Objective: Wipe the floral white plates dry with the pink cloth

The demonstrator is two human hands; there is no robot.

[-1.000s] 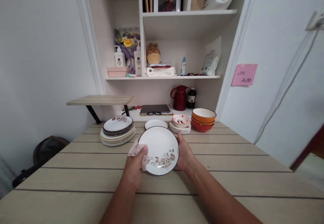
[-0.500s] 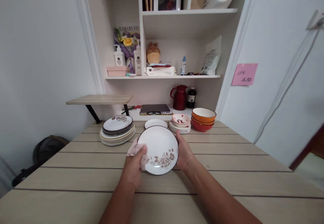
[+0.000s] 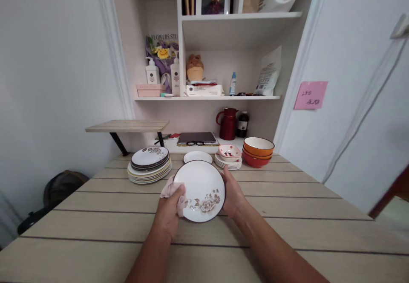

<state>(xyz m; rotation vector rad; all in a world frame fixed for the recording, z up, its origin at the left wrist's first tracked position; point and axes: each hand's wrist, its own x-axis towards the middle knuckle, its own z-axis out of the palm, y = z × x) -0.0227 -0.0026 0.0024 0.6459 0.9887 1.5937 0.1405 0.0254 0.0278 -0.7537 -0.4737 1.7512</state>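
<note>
A white plate (image 3: 200,185) with a dark rim and a brown flower print is held up, tilted toward me, above the middle of the table. My left hand (image 3: 171,212) grips its left edge through a pale pink cloth (image 3: 170,188), thumb on the face of the plate. My right hand (image 3: 234,193) holds the right edge, its fingers hidden behind the plate. Just beyond lies another white plate (image 3: 197,156), partly covered by the held one.
A stack of plates (image 3: 149,166) stands at the left near a raised wooden shelf (image 3: 128,126). Right of centre are small plates topped by a pink-rimmed dish (image 3: 229,151), then stacked orange and red bowls (image 3: 258,151). A dark red jug (image 3: 228,125) stands behind.
The view has shifted very slightly, so the background sits a little further right. Both hands keep the same hold on the plate.
</note>
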